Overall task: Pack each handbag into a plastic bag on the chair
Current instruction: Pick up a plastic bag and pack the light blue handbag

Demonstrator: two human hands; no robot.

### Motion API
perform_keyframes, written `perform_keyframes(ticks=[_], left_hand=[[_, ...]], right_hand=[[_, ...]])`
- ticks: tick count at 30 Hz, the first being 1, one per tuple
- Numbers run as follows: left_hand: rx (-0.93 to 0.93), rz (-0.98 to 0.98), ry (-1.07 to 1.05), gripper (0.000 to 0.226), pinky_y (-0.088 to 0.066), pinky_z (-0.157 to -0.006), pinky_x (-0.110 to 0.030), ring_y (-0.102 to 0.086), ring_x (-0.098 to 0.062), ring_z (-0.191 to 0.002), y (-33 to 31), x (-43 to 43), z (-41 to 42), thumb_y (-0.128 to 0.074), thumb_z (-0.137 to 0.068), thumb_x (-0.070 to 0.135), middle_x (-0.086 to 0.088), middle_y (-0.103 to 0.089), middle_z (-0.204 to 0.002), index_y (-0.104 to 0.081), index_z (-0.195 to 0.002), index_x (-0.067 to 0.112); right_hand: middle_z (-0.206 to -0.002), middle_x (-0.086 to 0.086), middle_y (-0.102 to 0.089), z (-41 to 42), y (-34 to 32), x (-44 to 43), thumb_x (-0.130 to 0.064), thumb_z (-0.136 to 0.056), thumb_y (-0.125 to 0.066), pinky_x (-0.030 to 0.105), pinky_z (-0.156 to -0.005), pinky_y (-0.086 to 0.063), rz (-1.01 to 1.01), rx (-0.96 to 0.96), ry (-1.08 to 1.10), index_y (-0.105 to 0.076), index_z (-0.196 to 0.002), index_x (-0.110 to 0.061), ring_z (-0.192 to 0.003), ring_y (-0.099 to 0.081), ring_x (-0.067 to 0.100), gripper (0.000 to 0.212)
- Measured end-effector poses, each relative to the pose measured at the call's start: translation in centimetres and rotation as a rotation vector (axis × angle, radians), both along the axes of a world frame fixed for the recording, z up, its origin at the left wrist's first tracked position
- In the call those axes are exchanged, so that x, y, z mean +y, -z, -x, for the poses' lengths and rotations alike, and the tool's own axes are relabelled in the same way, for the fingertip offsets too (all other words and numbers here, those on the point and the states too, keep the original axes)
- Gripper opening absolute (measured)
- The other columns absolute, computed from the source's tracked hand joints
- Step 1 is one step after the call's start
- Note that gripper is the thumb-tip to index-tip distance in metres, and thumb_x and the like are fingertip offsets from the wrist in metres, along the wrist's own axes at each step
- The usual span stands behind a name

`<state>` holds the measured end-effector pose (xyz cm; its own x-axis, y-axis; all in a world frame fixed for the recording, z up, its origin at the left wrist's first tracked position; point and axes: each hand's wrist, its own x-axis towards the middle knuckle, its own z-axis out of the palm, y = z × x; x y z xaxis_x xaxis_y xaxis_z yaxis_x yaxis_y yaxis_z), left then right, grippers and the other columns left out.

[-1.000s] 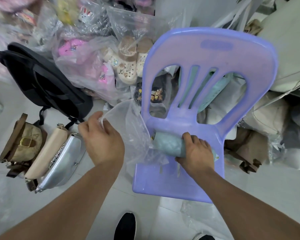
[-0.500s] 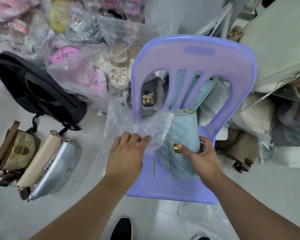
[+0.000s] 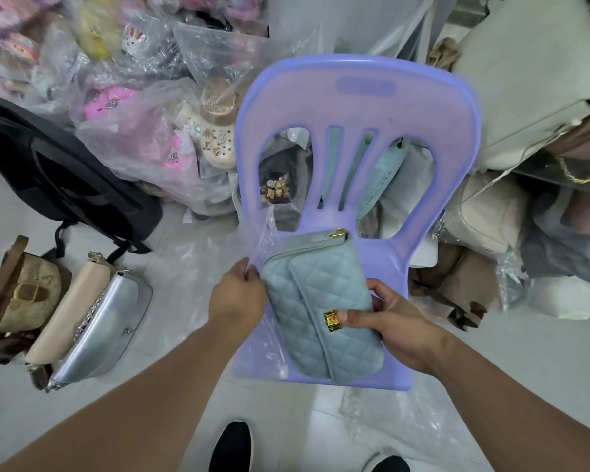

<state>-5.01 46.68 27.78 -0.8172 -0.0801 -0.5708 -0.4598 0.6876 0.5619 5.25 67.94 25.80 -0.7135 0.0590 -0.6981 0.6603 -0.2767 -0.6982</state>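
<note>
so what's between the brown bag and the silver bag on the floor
A cream handbag lies between the brown bag and the silver bag, per the head view.

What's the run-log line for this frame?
phase: bagging | left hand: pinches plastic bag edge | right hand: holds blue quilted handbag over purple chair seat | handbag: uncovered, plastic at its left

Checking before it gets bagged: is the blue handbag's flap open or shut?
Shut. The handbag has its flap lying flat over the front, gold clasp at the flap's edge.
</note>
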Motion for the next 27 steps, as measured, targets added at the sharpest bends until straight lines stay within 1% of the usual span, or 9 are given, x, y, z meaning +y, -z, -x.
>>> perform_keyframes(ticks=[4,6,8,11,13,15,20,23,27], left_hand=[[0.066,-0.281,-0.233,0.038,-0.04,-0.092,-0.024,-0.057,-0.017,-0.106,-1.7,1.1,0.8,-0.04,-0.107,0.034,0.001,-0.065,-0.127,-0.057,-0.138,0.025],[0.092,-0.333,-0.194,0.038,-0.04,-0.086,-0.017,-0.056,-0.009,-0.099,-2.6,1.8,0.9,-0.039,-0.107,0.033,0.007,-0.065,-0.124,-0.055,-0.141,0.027],[0.155,-0.341,-0.086,0.04,-0.036,-0.096,-0.016,-0.053,-0.009,-0.112,-2.9,2.8,1.0,-0.037,-0.108,0.029,0.005,-0.059,-0.139,-0.05,-0.146,0.028],[0.306,-0.176,0.205,0.051,-0.03,-0.116,-0.032,-0.047,-0.022,-0.134,-2.6,4.6,0.8,-0.029,-0.104,0.035,-0.004,-0.052,-0.147,-0.044,-0.15,0.018],[0.339,0.016,0.414,0.066,-0.029,-0.116,-0.048,-0.039,-0.031,-0.14,-1.8,5.3,0.6,-0.018,-0.096,0.045,-0.006,-0.049,-0.149,-0.039,-0.152,0.017],[0.322,0.165,0.519,0.058,-0.026,-0.116,-0.051,-0.03,-0.03,-0.144,-1.4,5.8,0.2,-0.024,-0.102,0.042,-0.004,-0.04,-0.154,-0.034,-0.154,0.02],[0.683,0.33,0.61,0.047,-0.043,-0.102,-0.058,-0.049,-0.042,-0.127,-1.7,4.9,-0.6,-0.035,-0.094,0.033,-0.016,-0.056,-0.135,-0.063,-0.123,0.01],[0.735,0.36,0.659,0.031,-0.045,-0.097,-0.059,-0.048,-0.044,-0.125,-1.6,3.7,-0.8,-0.038,-0.089,0.027,-0.016,-0.053,-0.134,-0.061,-0.102,0.011],[0.758,0.296,0.612,0.023,-0.04,-0.098,-0.063,-0.048,-0.043,-0.125,-1.1,1.8,-1.9,-0.044,-0.089,0.024,-0.015,-0.053,-0.136,-0.062,-0.098,0.013]], right_hand=[[-0.111,0.004,-0.078,1.0,-1.1,-0.3,-0.013,-0.062,-0.095,0.044,-0.09,-0.06,-0.102,0.006,-0.052,-0.064,-0.12,-0.017,-0.101,-0.076,0.027,0.066],[-0.107,-0.002,-0.078,1.5,-1.4,-0.4,-0.014,-0.065,-0.097,0.04,-0.085,-0.062,-0.183,-0.004,-0.086,-0.067,-0.116,-0.023,-0.096,-0.077,0.021,0.06],[-0.105,-0.005,-0.076,1.9,-1.6,-0.5,-0.021,-0.063,-0.099,0.036,-0.079,-0.062,-0.268,-0.018,-0.119,-0.069,-0.109,-0.028,-0.091,-0.076,0.016,0.056],[-0.102,-0.006,-0.073,2.4,-1.7,-1.1,-0.031,-0.059,-0.1,0.025,-0.066,-0.055,-0.393,-0.011,-0.157,-0.07,-0.102,-0.029,-0.08,-0.072,0.008,0.052],[-0.102,-0.004,-0.072,2.6,-1.7,-1.4,-0.032,-0.058,-0.1,0.024,-0.066,-0.054,-0.453,-0.001,-0.179,-0.069,-0.1,-0.028,-0.077,-0.068,0.008,0.052],[-0.104,-0.001,-0.07,2.7,-1.7,-1.6,-0.031,-0.057,-0.101,0.027,-0.069,-0.055,-0.475,0.003,-0.192,-0.067,-0.1,-0.027,-0.076,-0.065,0.009,0.054],[-0.108,0.002,-0.069,3.1,-1.9,-1.8,-0.035,-0.054,-0.101,0.033,-0.077,-0.057,-0.429,-0.021,-0.273,-0.067,-0.102,-0.028,-0.079,-0.065,0.009,0.059],[-0.109,0.004,-0.069,3.6,-1.9,-2.3,-0.038,-0.048,-0.1,0.039,-0.084,-0.06,-0.383,-0.026,-0.321,-0.065,-0.106,-0.033,-0.081,-0.068,0.011,0.068],[-0.112,0.004,-0.071,3.9,-1.6,-2.9,-0.03,-0.056,-0.099,0.036,-0.084,-0.06,-0.293,-0.052,-0.265,-0.031,-0.143,-0.044,-0.084,-0.074,0.013,0.112]])
